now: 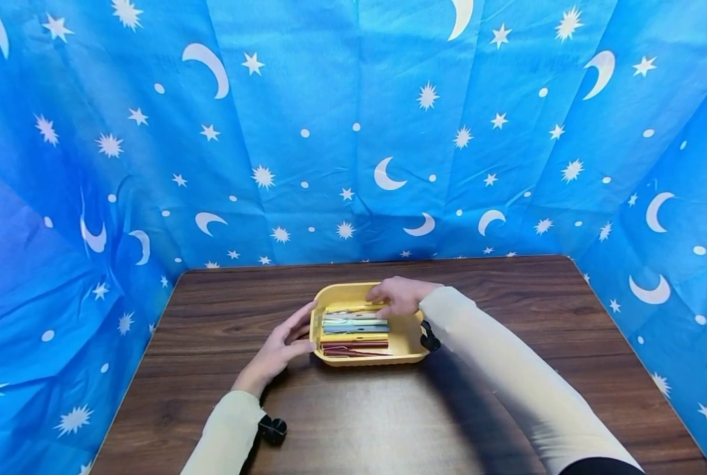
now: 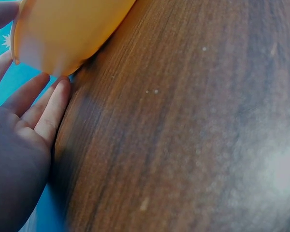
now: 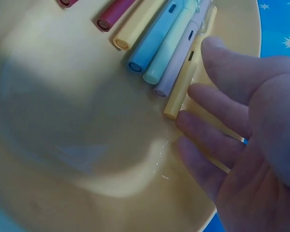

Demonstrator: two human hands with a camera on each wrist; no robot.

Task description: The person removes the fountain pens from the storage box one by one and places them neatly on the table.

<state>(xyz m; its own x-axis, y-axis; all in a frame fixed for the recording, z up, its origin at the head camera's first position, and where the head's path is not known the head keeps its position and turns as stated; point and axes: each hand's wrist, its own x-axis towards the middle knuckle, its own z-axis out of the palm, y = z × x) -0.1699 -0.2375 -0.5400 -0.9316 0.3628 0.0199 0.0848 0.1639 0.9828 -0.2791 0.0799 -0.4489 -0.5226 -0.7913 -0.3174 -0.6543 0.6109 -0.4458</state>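
A yellow plastic tray holds a row of capped pens lying side by side. My left hand is at the tray's left end, its fairly straight fingers touching the outer wall and the thumb near the rim. Inside the tray, my right hand reaches in at the far side. Its fingertips are right beside a yellow pen, the thumb above that pen. Next to it lie a lilac pen, a mint pen, a blue pen, another yellow pen and dark red pens.
The tray stands on a dark wood-grain table, toward its back edge. Blue cloth printed with white moons and stars hangs behind the table and on both sides. Each wrist carries a small black device.
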